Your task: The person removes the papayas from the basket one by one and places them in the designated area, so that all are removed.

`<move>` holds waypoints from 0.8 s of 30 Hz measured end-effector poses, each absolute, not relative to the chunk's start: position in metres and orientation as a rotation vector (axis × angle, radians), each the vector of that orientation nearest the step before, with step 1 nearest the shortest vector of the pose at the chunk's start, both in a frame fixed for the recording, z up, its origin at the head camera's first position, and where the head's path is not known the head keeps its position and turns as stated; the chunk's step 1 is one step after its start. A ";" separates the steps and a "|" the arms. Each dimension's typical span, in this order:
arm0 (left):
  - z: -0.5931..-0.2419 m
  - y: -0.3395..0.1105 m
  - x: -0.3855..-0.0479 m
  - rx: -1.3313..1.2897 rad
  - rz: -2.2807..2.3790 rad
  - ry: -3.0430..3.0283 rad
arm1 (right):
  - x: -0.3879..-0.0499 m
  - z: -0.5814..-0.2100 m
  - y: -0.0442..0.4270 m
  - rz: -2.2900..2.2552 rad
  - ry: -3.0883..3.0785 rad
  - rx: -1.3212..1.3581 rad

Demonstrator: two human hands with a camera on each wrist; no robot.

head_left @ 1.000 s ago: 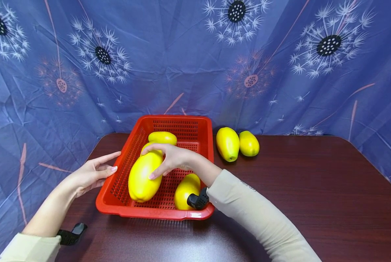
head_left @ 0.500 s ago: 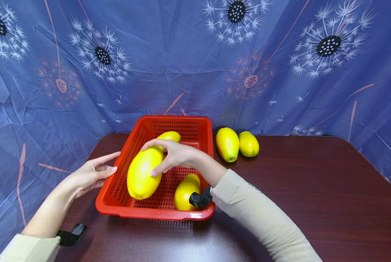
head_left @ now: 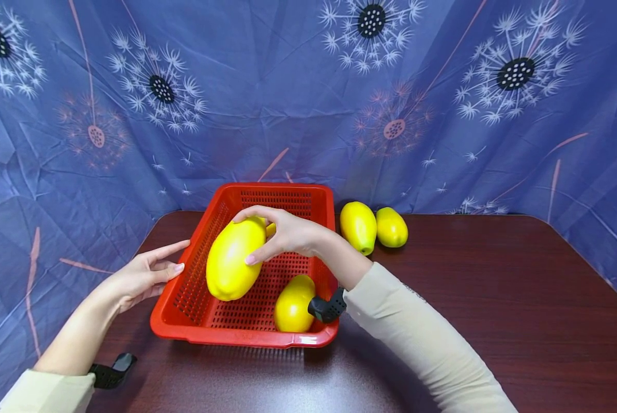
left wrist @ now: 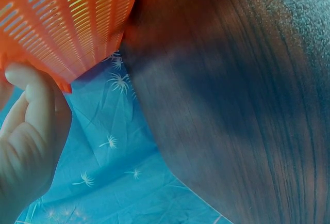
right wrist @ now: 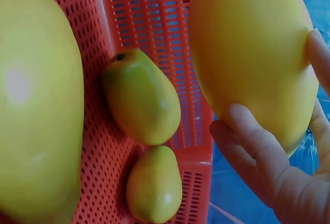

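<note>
Gripping: right hand [head_left: 287, 234], large yellow fruit [head_left: 233, 264]; left hand [head_left: 139, 279], red basket [head_left: 231, 336]; sleeve marking [head_left: 414, 292] unreadable.

Your right hand [head_left: 294, 232] and the large papaya [head_left: 234, 261] you are gripping are nearly hiding two smaller papayas [right wrist: 144, 100] from the head view.

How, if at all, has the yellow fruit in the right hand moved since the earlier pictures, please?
Yes: in the head view, the yellow fruit in the right hand has shifted up the picture, away from the near rim of the red basket.
</note>
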State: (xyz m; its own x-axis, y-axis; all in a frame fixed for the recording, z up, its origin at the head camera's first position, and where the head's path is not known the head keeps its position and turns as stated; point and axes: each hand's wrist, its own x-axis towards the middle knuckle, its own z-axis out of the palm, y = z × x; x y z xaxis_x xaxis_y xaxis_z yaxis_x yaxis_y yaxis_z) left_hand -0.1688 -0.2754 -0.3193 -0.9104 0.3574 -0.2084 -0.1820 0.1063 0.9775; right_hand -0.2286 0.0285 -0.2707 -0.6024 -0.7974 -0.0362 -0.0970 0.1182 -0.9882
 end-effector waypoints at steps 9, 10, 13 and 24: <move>-0.319 -0.274 -0.169 0.153 1.850 2.003 | -0.233 -0.263 0.048 -1.544 1.851 -0.894; -0.318 -0.274 -0.169 0.152 1.847 2.005 | -0.233 -0.262 0.050 -1.545 1.860 -0.895; -0.318 -0.275 -0.169 0.147 1.847 2.003 | -0.235 -0.259 0.058 -1.553 1.878 -0.907; -0.319 -0.275 -0.170 0.148 1.845 2.004 | -0.236 -0.247 0.093 -1.554 1.936 -0.798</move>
State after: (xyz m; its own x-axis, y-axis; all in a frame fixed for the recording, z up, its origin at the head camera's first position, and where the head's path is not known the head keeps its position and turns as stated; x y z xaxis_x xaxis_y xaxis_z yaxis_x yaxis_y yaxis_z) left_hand -0.1698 -0.2749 -0.3194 -0.9101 0.3481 -0.2249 -0.1954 0.1181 0.9736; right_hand -0.2357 0.0931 -0.2468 -0.6863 -0.7263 -0.0384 -0.1198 0.1649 -0.9790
